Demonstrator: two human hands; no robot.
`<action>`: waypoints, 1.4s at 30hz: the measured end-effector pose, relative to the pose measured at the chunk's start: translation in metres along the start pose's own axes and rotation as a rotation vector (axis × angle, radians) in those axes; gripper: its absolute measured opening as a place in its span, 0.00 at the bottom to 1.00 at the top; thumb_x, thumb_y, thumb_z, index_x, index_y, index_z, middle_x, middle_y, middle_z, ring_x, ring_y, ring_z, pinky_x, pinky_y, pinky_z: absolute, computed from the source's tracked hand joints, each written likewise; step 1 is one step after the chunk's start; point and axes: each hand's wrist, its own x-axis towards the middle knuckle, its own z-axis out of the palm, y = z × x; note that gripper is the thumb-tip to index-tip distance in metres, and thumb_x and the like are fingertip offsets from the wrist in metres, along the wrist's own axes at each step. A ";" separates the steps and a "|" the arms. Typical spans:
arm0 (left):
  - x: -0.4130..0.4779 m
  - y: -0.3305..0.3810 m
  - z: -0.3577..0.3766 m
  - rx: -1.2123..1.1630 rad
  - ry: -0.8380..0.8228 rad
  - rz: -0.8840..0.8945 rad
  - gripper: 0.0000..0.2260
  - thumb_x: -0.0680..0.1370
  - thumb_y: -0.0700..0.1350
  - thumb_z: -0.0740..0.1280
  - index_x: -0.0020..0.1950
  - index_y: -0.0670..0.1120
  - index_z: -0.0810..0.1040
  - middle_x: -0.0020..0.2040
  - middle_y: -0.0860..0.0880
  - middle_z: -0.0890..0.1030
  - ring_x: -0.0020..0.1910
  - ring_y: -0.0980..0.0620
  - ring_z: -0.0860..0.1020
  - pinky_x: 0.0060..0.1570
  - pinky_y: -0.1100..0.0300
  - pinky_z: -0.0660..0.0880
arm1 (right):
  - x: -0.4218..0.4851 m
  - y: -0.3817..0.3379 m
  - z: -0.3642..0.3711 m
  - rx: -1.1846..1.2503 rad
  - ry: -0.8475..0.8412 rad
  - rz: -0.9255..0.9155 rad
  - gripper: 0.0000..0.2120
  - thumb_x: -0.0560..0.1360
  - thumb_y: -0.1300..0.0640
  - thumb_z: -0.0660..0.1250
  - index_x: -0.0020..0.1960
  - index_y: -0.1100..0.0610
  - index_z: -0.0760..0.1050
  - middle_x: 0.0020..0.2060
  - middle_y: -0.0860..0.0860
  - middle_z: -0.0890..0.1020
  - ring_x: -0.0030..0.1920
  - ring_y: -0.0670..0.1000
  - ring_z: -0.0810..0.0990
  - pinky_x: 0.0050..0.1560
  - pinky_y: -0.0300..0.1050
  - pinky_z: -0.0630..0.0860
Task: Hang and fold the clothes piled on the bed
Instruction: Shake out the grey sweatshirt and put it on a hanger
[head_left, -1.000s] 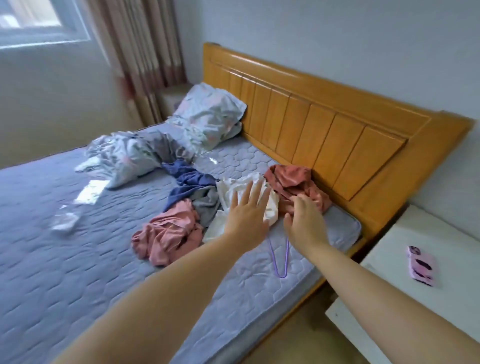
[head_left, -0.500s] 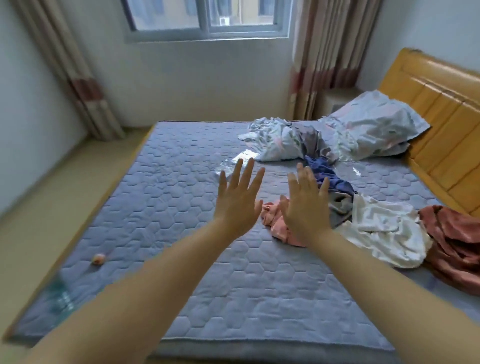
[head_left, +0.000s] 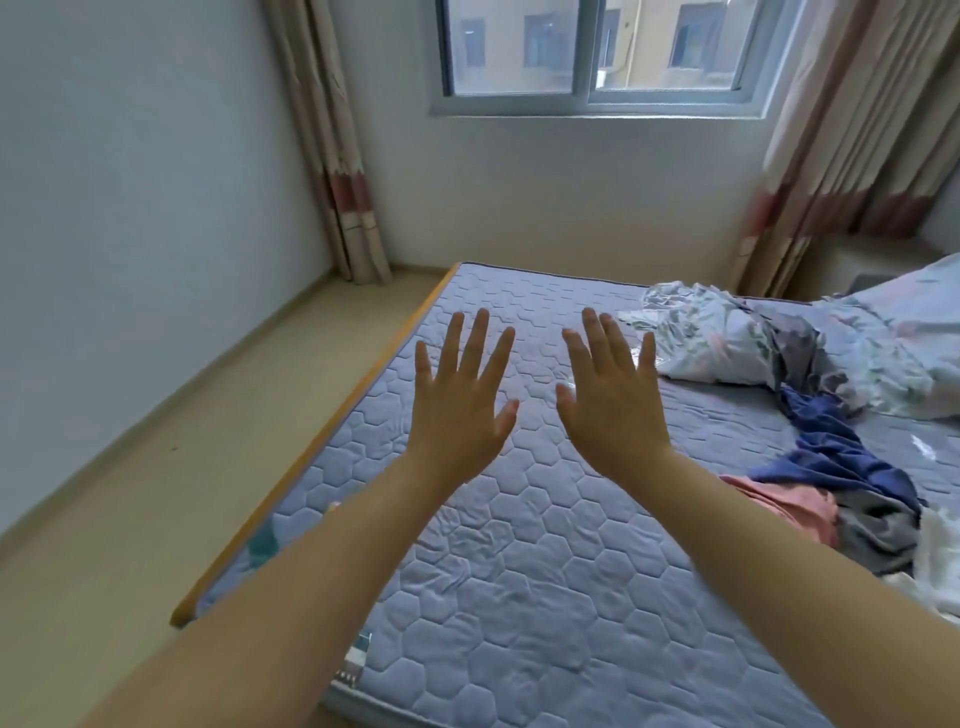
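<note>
Two hands hang above the bed (head_left: 519, 613), and neither holds anything: the left hand (head_left: 457, 410) has its fingers straight and fanned, and the right hand (head_left: 610, 410) is spread the same way just beside it, thumbs near each other but apart. Whether the palms touch the quilted mattress below them I cannot tell; they look raised over it.

Every garment lies off to the right of the right hand. A dark blue garment (head_left: 841, 457) trails nearest past that wrist, a pink one (head_left: 789, 506) shows just behind the right forearm, a grey piece (head_left: 872, 527) sits against it, and a white one (head_left: 940, 566) is cut off by the frame edge. Further beyond the right hand's fingertips is a floral bundle (head_left: 727, 343), probably bedding, not laundry.

Judging by this, sorting has not begun. The quilted stretch under both hands would make a good folding area, so the sensible move is to reach right and draw out one garment only, likely the blue one on top, gripping an edge or shoulder seam, not a fistful, so the pieces tangled with it do not drag along. Shaking it flat before laying it down would help. No hanger is in view, so folding may come first.
</note>
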 end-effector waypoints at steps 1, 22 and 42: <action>0.003 -0.009 0.001 0.006 -0.001 0.001 0.31 0.76 0.61 0.53 0.77 0.49 0.56 0.77 0.43 0.57 0.76 0.41 0.55 0.68 0.37 0.52 | 0.006 -0.001 0.005 -0.004 0.001 -0.013 0.29 0.73 0.52 0.69 0.70 0.62 0.68 0.71 0.62 0.66 0.71 0.63 0.66 0.67 0.69 0.57; 0.066 -0.149 0.060 0.003 -0.014 0.030 0.31 0.75 0.60 0.50 0.76 0.50 0.53 0.77 0.43 0.57 0.76 0.40 0.56 0.65 0.32 0.59 | 0.103 -0.075 0.076 -0.062 -0.137 -0.060 0.32 0.75 0.53 0.66 0.75 0.60 0.60 0.75 0.60 0.57 0.75 0.60 0.56 0.71 0.63 0.46; 0.066 -0.381 0.096 -0.084 -0.054 0.114 0.30 0.76 0.59 0.50 0.76 0.49 0.55 0.77 0.42 0.58 0.75 0.40 0.58 0.65 0.33 0.60 | 0.209 -0.304 0.128 -0.158 -0.069 0.065 0.34 0.66 0.52 0.74 0.69 0.61 0.70 0.71 0.62 0.68 0.70 0.62 0.67 0.67 0.66 0.59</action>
